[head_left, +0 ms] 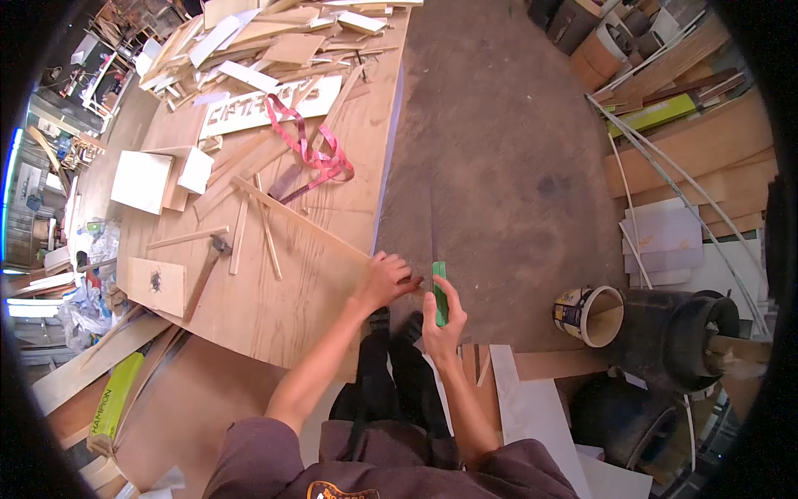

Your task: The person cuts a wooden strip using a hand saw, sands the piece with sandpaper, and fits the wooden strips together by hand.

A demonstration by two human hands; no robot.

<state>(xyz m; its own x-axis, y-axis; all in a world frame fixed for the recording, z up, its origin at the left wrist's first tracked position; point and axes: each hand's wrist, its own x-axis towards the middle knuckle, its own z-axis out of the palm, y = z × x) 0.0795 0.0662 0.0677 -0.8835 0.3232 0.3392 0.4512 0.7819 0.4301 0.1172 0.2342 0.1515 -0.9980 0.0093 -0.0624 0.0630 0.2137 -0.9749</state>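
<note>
My left hand (387,280) is at the right edge of the wooden table (324,320), its fingers closed at the lower end of a long thin wood strip (303,218). The strip slants up and left across the tabletop. Just to the right, over the floor, my right hand (443,316) is closed around a green tool (440,293), held upright. Something small and dark shows between the two hands; it is too small to make out. A pink strap (312,150) lies crumpled on the table, above the strip.
Wood scraps (274,41) pile up at the table's far end. A hammer (221,244), loose sticks and wooden boxes (143,180) lie at the left. On the right stand a white bucket (600,316), black drums (665,328) and leaning boards (698,158).
</note>
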